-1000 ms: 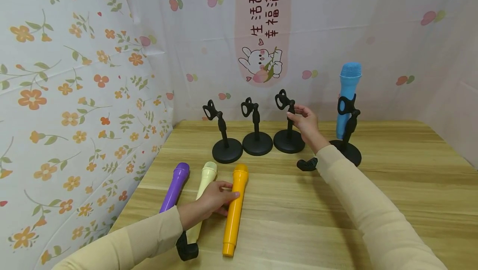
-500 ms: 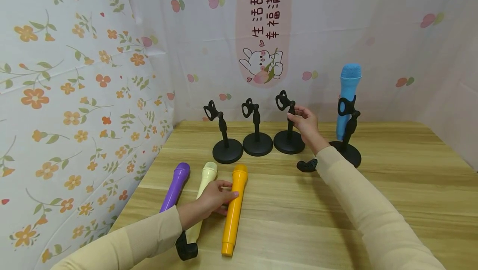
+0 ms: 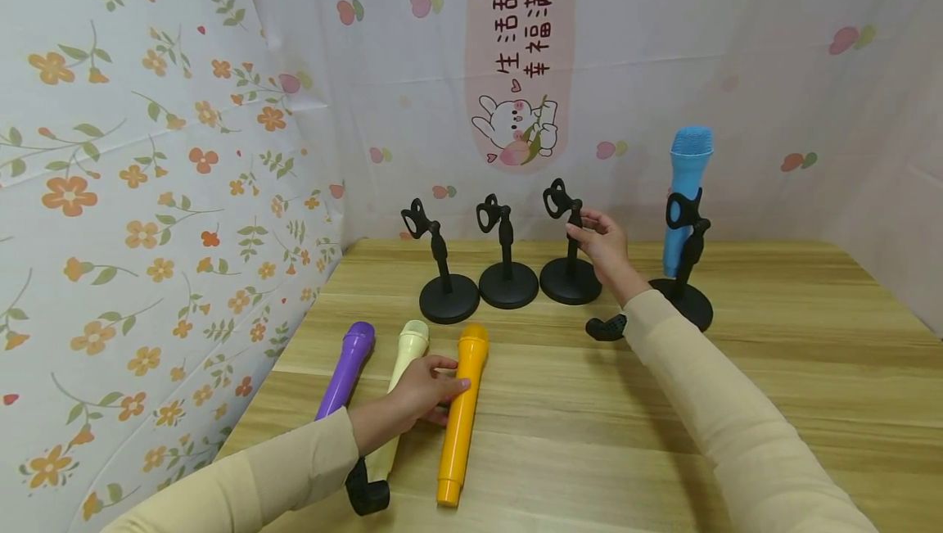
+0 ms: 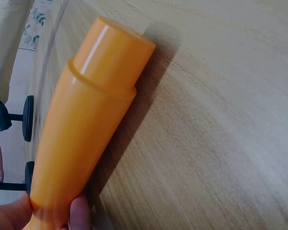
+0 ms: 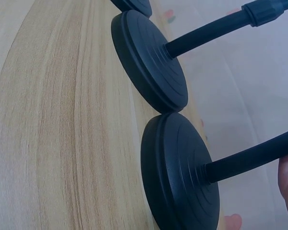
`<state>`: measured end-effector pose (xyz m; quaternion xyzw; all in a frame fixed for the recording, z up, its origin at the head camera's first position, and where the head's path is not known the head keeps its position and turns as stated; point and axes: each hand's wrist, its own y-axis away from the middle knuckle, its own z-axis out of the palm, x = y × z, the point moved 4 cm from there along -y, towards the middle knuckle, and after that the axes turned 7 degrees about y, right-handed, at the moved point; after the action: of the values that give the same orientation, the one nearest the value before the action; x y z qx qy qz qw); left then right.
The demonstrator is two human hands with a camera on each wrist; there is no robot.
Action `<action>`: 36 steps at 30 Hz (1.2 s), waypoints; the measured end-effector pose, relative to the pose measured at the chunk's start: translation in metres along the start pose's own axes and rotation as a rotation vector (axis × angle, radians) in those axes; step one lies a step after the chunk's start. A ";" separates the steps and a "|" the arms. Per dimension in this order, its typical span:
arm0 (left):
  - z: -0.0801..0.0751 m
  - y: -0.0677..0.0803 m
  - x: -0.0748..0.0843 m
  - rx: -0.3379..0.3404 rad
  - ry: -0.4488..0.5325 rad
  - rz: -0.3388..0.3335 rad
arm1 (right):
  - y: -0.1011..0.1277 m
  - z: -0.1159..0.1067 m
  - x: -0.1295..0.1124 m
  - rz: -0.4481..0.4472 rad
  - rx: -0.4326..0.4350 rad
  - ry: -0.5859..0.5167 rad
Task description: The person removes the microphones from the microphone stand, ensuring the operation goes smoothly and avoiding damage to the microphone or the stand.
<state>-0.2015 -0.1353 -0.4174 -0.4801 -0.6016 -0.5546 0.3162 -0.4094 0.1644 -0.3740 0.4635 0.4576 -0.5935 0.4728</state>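
My left hand (image 3: 427, 390) pinches an orange microphone (image 3: 464, 422) around its middle, thumb on one side and fingers on the other. In the left wrist view the orange microphone (image 4: 86, 129) lies close over the wood, its shadow beside it. Farther back, my right hand (image 3: 606, 246) grips the pole of a black microphone stand (image 3: 570, 279), just below its clip. The right wrist view shows that stand's round base (image 5: 180, 177) on the table and a few fingertips (image 5: 287, 175) at the pole. The stand's clip holds nothing.
Two more black stands (image 3: 448, 300) (image 3: 508, 286) are lined up to the left. A blue microphone (image 3: 688, 181) stands in the right-hand stand (image 3: 688, 304). Purple (image 3: 345, 369) and cream (image 3: 412, 341) microphones lie left of the orange one. The patterned cloth (image 3: 412, 107) hangs behind the table.
The orange microphone's lower end has shifted very slightly left in the left hand since a second ago. The right hand stays on the stand.
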 end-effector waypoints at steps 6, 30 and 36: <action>0.001 0.000 0.000 -0.001 -0.002 0.001 | 0.001 0.000 -0.001 -0.002 -0.008 -0.008; -0.010 -0.002 0.013 0.038 0.004 0.035 | 0.013 -0.016 -0.010 -0.017 -0.013 0.047; -0.016 -0.009 0.024 0.074 0.027 0.064 | 0.020 -0.023 -0.009 -0.021 -0.022 0.097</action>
<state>-0.2206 -0.1445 -0.3963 -0.4795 -0.6016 -0.5280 0.3597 -0.3857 0.1857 -0.3712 0.4816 0.4912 -0.5704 0.4489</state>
